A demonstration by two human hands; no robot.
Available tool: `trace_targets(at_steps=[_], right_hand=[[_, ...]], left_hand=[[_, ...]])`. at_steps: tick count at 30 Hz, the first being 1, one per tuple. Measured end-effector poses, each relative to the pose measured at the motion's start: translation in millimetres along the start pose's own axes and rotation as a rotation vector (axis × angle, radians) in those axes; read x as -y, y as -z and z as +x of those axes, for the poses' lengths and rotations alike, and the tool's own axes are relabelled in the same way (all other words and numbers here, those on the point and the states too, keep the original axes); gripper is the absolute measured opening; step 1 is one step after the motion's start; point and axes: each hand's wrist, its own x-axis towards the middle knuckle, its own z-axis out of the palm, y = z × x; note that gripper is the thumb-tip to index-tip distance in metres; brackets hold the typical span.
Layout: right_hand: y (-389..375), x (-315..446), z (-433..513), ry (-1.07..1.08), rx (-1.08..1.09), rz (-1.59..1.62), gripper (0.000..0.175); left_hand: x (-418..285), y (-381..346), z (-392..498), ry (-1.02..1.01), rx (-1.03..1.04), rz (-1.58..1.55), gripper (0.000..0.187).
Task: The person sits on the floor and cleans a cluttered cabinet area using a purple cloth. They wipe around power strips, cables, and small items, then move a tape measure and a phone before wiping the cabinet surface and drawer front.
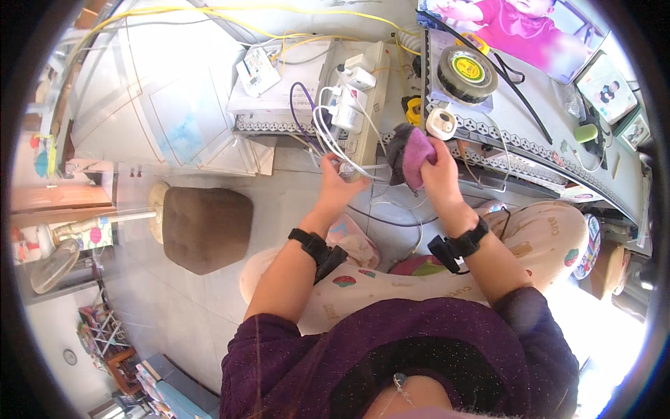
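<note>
My left hand (pixel 337 184) is at the near end of a power strip (pixel 359 149), thumb and fingers on either side of that end. White plugs and adapters (pixel 347 118) fill the strip, and white cables loop from them past my fingers. In my right hand (pixel 442 175) is a bunched pink and grey cloth (pixel 416 154), held just right of the strip. A white round device (pixel 441 123) sits on the desk edge above the cloth. My left fingertips are partly hidden by the cables.
A white router (pixel 257 72) rests on a box at the upper left of the strip. On the right desk (pixel 528 115) lie a tape roll (pixel 467 74) and a black cable tie (pixel 515 97). A brown stool (pixel 208 229) stands left; loose cables (pixel 392 216) hang near my legs.
</note>
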Motion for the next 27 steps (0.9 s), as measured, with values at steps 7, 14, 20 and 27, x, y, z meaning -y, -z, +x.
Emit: trace_targets(at_steps=[7,14,20,27], right_hand=[[-59,10,10,0.295,-0.026,-0.126,0.041],[-117,8,100,0.173,-0.252,-0.198,0.029],[-134,34,185,0.073,-0.562,0.03,0.032],[-123,5,62,0.358,-0.266,-0.08,0.034]], left_hand=[[-9,19,-4,0.083,0.061,-0.152,0.078],[-11,28,0,0.103,0.076,-0.12,0.076],[-8,32,0,0.078,0.079,-0.091,0.076],[6,34,8,0.084,0.085,-0.071,0.077]])
